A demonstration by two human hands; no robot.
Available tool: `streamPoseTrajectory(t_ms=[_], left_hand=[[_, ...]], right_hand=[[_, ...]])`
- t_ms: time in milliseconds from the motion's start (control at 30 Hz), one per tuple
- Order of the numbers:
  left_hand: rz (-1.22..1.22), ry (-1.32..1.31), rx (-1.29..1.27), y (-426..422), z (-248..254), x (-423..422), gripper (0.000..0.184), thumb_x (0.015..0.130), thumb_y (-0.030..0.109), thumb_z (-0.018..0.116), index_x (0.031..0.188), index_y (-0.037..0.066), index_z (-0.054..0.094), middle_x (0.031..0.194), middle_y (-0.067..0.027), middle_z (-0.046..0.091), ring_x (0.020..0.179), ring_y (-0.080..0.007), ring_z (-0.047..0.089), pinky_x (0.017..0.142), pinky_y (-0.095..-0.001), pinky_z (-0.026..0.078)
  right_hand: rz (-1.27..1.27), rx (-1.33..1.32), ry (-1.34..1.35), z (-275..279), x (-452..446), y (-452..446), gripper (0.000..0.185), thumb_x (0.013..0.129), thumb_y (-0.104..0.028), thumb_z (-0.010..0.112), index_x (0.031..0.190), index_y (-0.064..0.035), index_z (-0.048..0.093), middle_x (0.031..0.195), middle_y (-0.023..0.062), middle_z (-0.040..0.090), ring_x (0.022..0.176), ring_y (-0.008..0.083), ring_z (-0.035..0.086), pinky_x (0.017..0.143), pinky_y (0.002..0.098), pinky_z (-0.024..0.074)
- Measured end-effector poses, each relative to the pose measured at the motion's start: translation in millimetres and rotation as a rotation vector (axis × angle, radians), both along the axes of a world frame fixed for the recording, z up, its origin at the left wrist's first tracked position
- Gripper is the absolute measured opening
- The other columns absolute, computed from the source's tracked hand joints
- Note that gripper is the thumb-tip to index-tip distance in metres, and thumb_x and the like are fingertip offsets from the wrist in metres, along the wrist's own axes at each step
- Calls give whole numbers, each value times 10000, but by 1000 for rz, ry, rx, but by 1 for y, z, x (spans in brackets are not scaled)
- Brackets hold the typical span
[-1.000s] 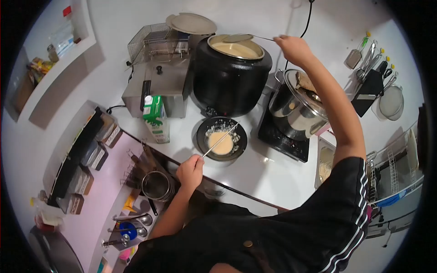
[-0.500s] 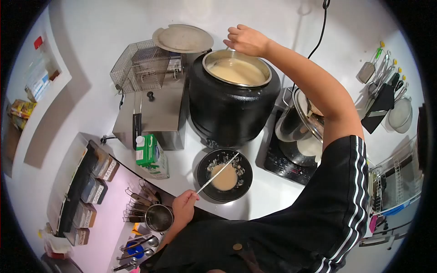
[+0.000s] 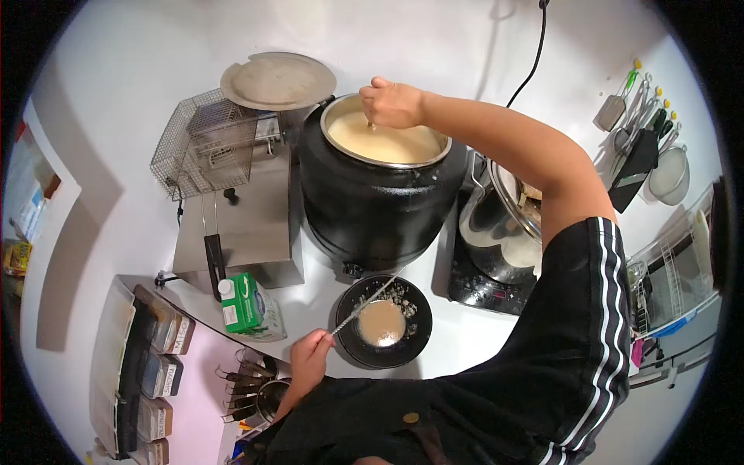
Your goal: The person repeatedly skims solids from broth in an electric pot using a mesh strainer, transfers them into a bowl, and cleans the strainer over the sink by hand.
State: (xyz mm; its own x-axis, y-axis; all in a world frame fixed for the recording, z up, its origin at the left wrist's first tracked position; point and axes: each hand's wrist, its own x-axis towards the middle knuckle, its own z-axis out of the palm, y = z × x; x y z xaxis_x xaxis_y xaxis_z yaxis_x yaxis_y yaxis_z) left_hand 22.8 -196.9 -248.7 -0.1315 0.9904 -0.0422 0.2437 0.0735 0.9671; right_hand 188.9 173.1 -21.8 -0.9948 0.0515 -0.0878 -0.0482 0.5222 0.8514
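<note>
My left hand [image 3: 311, 356] is closed around thin metal chopsticks [image 3: 364, 308], which slant over a black bowl [image 3: 420, 341]. Beige liquid [image 3: 381, 324] and pale chopped bits lie in the bowl. Above the large black soup warmer [image 3: 372, 213], my right hand [image 3: 394, 104] is closed on a thin utensil handle [image 3: 370, 125] that points down into the cloudy, cream-coloured broth [image 3: 384, 144]. The handle's lower end is hidden, so its kind cannot be made out. A green-and-white carton [image 3: 252, 308] stands left of the bowl.
A steel fryer [image 3: 240, 240] with wire baskets [image 3: 205, 143] stands to the left, and a round lid [image 3: 279, 80] lies behind it. On the right, a steel pot [image 3: 496, 229] sits on an induction cooktop [image 3: 480, 293]. Utensils and a strainer [image 3: 669, 174] hang on the right wall.
My right hand has moved from the far rim to over the broth, lower and nearer. My left hand still holds the chopsticks over the bowl. The view has shifted slightly.
</note>
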Motion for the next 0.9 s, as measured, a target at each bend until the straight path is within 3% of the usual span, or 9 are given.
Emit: streamPoseTrajectory(t_ms=[367,433,733,900], left_hand=[[-21,29,-27,-6,-7,-5,209,824,155,484,695,-2,534,559,-40,481,541,-94,449,521,-255,363],[-25,29,-33,-8,-6,-4,208,824,154,483,697,-2,535,567,-45,488,548,-97,457,528,-255,368],[-75,4,15,-13,-10,0,203,818,166,495,713,0,543,560,-48,487,532,-97,447,513,-250,360],[-49,-12,30,-14,-14,-1,202,811,173,495,714,5,549,553,-49,487,523,-101,447,504,-256,356]], right_hand=[[-560,-153,-88,26,10,-44,124,699,-184,577,752,-109,661,794,67,613,887,206,519,823,359,321],[-777,-274,-10,30,12,-52,144,692,-174,586,789,-93,656,832,91,614,883,220,550,831,388,318],[-1078,-441,268,21,12,-64,293,736,-204,474,956,-74,618,953,124,603,904,252,573,828,419,332],[-1163,-532,452,4,11,-62,326,738,-232,481,999,-82,608,1035,117,589,972,262,553,850,434,336]])
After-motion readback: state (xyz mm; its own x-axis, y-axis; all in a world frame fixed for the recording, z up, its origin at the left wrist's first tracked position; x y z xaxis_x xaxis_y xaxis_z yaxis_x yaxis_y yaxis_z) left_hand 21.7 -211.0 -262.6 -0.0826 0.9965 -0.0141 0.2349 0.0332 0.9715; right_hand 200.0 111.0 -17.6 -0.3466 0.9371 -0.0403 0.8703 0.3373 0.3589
